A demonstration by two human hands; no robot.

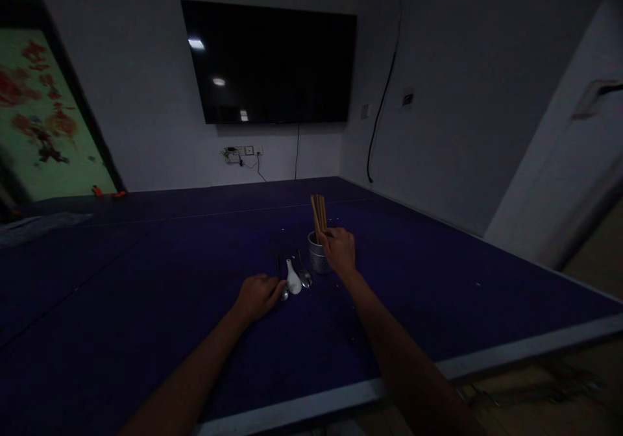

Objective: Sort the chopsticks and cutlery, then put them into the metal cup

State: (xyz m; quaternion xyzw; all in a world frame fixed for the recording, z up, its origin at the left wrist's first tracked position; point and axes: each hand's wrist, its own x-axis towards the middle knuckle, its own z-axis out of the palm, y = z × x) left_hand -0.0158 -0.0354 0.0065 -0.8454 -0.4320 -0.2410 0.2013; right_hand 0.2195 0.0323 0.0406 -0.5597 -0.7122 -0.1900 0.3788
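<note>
A grey metal-looking cup (319, 261) stands upright on the dark blue surface, with several wooden chopsticks (318, 211) leaning in it. At its rim is my right hand (339, 249), fingers closed beside the chopsticks; a dark bit shows at the fingertips, too dim to name. To the left of the cup, a white spoon (293, 281) lies flat, and next to it are a metal spoon and fork (305, 276) with dark handles. My left hand (260, 296) rests on the surface, closed at the neck of another dark-handled metal spoon (285, 295); its fingers partly cover that spoon.
The blue surface (195, 248) ends at a pale front edge (302, 414) near me. Small white specks lie about the cup. Far left is a crumpled clear plastic sheet (39, 225). Behind, a television (277, 66) hangs on the wall above sockets (243, 152) and cables.
</note>
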